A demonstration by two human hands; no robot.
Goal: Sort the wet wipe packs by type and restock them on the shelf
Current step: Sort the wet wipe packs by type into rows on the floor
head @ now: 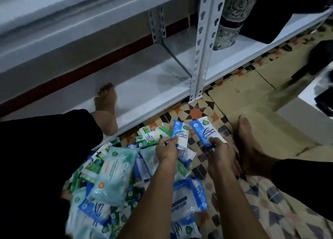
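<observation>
My left hand (166,151) pinches the near end of a small blue-and-white wipe pack (180,133). Beside it, my right hand (219,149) holds a matching blue-and-white pack (202,132) the same way, both packs raised over the floor and pointing toward the shelf. Below them a heap of wipe packs (115,181) covers the floor: green-and-white small packs (146,137), a large pale teal pack (115,173) and a large blue pack (188,197). The white bottom shelf board (144,92) lies bare just beyond the heap.
My left foot (106,108) rests on the shelf board; my right foot (252,145) stands on the patterned tile floor. A white perforated shelf post (201,54) stands ahead. A rolled patterned rug (232,16) leans on the right shelf bay. Flattened cardboard (248,92) covers the floor at right.
</observation>
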